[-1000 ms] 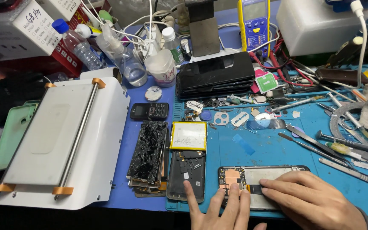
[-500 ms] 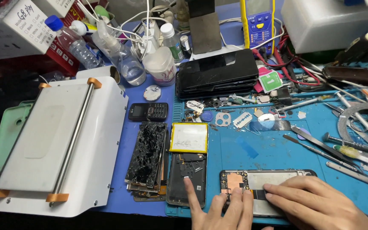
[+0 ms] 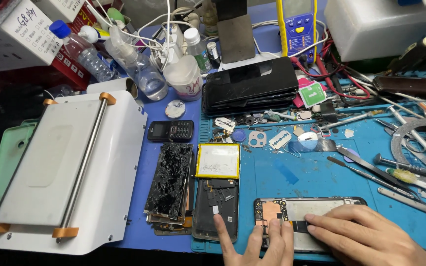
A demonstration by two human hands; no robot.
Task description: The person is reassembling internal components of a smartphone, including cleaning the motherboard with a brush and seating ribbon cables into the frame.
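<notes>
I see the opened phone (image 3: 311, 216) lying flat on the blue mat (image 3: 321, 172), beside a shattered screen (image 3: 169, 180). My left hand (image 3: 260, 241) rests unclenched, fingertips on its copper-coloured end; my right hand (image 3: 366, 236) presses flat on its middle, grasping nothing.

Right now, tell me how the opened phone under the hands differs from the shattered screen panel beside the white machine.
The opened phone lies crosswise, its insides bared; the shattered screen panel lies lengthwise, black glass cracked all over. The left hand and right hand rest on the phone; nothing touches the panel. Both lie flat on blue mats.
</notes>
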